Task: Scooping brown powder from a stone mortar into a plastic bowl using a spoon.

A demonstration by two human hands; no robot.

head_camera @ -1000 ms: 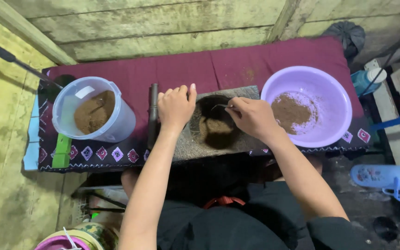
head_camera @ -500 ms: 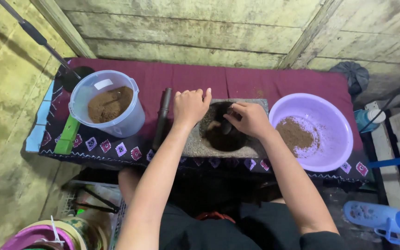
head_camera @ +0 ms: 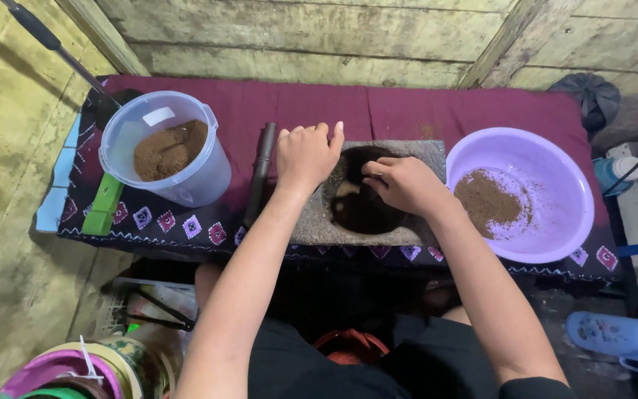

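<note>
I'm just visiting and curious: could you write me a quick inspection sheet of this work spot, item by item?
Surface: low bench under a maroon patterned cloth.
Job's things: flat grey grinding stone slab with a dark paste patch; dark cylindrical roller lies at its left.
Containers: translucent white plastic bucket and lilac plastic basin, each holding brown powder.
Clutter: green block at the cloth's left edge; blue plastic jug and coloured bowls on the floor.
Grips: left hand rests on the slab's edge; right hand is pinched over the paste, whether it holds anything is hidden.
Cables: nothing seen.
Surroundings: wooden plank wall.
</note>
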